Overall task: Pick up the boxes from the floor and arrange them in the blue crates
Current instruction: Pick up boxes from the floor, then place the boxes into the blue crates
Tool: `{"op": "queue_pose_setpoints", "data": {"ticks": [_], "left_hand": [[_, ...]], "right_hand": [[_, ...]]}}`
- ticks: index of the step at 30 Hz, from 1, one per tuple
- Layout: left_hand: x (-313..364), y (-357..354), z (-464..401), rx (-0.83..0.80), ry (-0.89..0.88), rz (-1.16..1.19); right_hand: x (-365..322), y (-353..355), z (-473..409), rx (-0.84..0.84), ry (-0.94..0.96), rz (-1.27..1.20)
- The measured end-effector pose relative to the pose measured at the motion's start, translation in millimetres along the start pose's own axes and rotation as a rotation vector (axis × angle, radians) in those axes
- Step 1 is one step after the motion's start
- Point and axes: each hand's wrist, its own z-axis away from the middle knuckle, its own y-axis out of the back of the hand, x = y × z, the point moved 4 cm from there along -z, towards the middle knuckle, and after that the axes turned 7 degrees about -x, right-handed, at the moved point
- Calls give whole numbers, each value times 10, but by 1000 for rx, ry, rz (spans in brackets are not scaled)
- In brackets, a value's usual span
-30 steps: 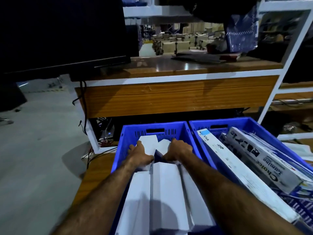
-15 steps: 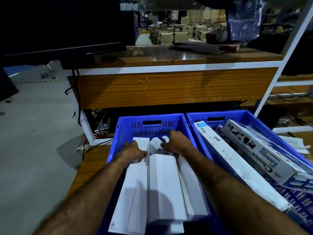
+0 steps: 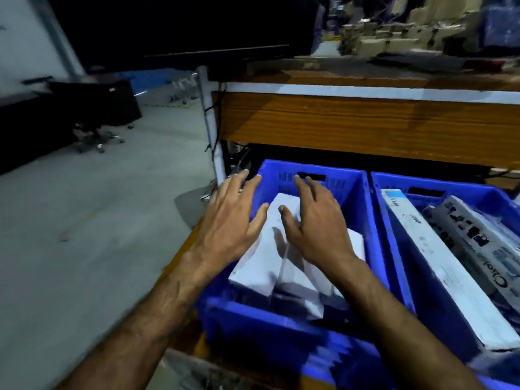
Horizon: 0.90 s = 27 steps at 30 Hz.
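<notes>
Two blue crates stand side by side under a wooden bench. The left crate (image 3: pixel 354 192) holds several long white boxes (image 3: pixel 264 260) lying lengthwise. Above them my left hand (image 3: pixel 230 218) hovers over the crate's left rim, fingers spread, holding nothing. My right hand (image 3: pixel 315 220) is also open, raised just above the white boxes near the crate's far end. The right crate (image 3: pixel 394 209) holds a long white box (image 3: pixel 439 266) and a printed grey box (image 3: pixel 478 229) leaning across it.
A wooden bench front (image 3: pixel 365 125) with a white edge overhangs the crates. A dark monitor (image 3: pixel 197 29) sits above at left. Grey floor (image 3: pixel 84 220) spreads to the left, with a swivel chair base (image 3: pixel 95 139) and cables by the white bench leg (image 3: pixel 211 128).
Both hands have let go of the white boxes and lifted off them, fingers spreading. The view has swung left and pulled back, showing the left crate's near wall.
</notes>
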Motion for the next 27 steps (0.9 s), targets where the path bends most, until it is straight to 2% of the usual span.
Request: {"op": "queue_pose_setpoints", "data": {"ticks": [6,15,20,27], "left_hand": [[30,340,1190,73,250,-143],[638,661,3048,73,688,-259],[901,741,4181,28,919,-311],[1181,765,5545,18,1180,-335]], "right_hand": [[-567,99,612,-79,303,-147],[-1269,180,1928,-209,659,-371],[-1638,-18,2683,-415,805,-362],[-2087,-296,3751,-615,985,-265]]}}
